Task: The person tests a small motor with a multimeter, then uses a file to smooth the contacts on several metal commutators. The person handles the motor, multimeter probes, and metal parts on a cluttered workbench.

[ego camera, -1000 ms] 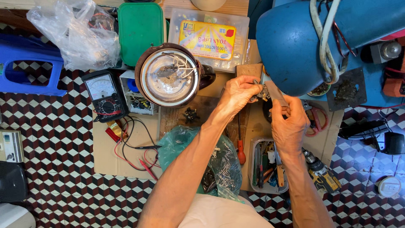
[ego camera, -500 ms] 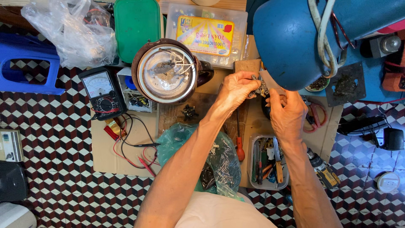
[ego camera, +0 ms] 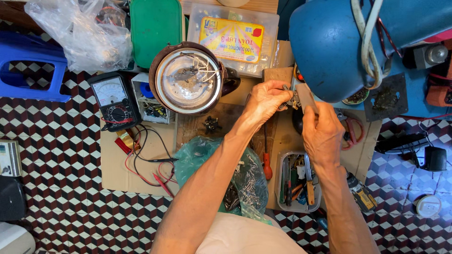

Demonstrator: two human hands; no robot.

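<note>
Above the far edge of the cardboard sheet (ego camera: 141, 155), the left hand (ego camera: 263, 101) pinches a small metal part (ego camera: 288, 96) while the right hand (ego camera: 322, 131) presses a flat grey strip (ego camera: 306, 96) against it. The round appliance (ego camera: 188, 77) lies opened, wires exposed, not reassembled.

Yellow rectangular label (ego camera: 231, 40) on clear box, top centre; white meter dial (ego camera: 109, 88) left.

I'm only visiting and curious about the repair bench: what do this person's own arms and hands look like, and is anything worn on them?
Both forearms are bare, lean and sinewy, with no sleeves reaching them. The left hand and right hand wear no gloves, and no watch, ring or bracelet shows. At the bottom edge, a pale, light-coloured garment covers the body.
</note>
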